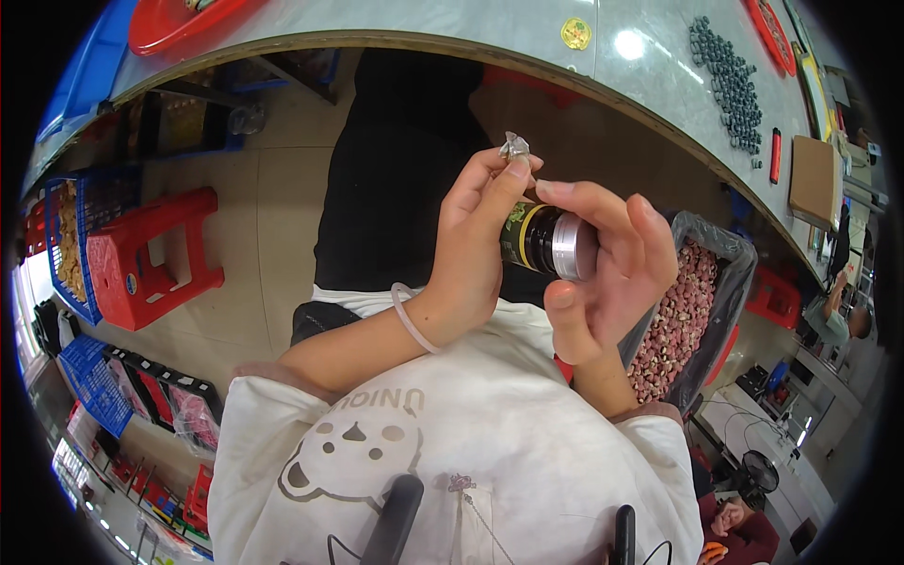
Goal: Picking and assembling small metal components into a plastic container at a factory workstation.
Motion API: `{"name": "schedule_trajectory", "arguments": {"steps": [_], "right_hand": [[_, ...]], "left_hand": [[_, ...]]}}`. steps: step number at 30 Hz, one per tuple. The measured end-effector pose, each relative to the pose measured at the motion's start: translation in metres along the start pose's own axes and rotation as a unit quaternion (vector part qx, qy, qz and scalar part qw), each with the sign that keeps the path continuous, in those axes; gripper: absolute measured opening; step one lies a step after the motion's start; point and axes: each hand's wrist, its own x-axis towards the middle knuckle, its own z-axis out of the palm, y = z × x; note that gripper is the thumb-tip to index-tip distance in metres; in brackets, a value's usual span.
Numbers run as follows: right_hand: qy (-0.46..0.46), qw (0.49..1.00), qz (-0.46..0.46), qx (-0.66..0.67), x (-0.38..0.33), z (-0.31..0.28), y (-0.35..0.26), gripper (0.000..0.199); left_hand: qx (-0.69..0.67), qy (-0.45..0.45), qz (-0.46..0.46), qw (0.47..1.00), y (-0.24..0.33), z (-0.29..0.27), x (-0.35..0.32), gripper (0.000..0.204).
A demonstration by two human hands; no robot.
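Between my left thumb and index finger, a small crumpled silvery wrapper (515, 146) is pinched. My left hand (476, 221) is closed, its lower fingers hidden. A small dark bottle (532, 235) with a green label and a silver cap (570, 247) lies sideways against that palm and seems held there. My right hand (617, 254) curves around the cap end with its fingers apart. Its thumb is just below the cap and its index fingertip close to my left thumb; whether they touch the bottle, I cannot tell.
Ahead, a grey table (527, 19) carries many small dark caps (730, 85), a round yellow sticker (575, 34), a red marker (775, 155) and a cardboard box (815, 184). To my right is a lined crate (734, 273) of pinkish buds; a red stool (151, 254) stands left.
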Motion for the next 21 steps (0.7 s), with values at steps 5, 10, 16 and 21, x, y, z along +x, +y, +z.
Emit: {"name": "schedule_trajectory", "arguments": {"steps": [5,10,16,21], "right_hand": [[0.009,0.997,0.046,0.065,-0.004,-0.004,-0.003,0.063],[0.071,0.994,0.036,0.07,0.002,0.002,-0.002,0.061],[0.04,0.995,-0.044,-0.078,0.019,-0.005,0.005,0.048],[0.107,0.981,-0.054,-0.154,0.022,0.004,0.0,0.046]], "left_hand": [[0.019,-0.007,-0.001,1.0,-0.001,-0.002,0.001,0.02],[0.007,-0.037,-0.01,0.999,0.001,0.003,-0.002,0.018],[0.043,-0.037,0.014,0.998,0.002,0.009,-0.007,0.013],[0.041,-0.051,-0.014,0.998,-0.002,0.003,-0.003,0.009]]}}
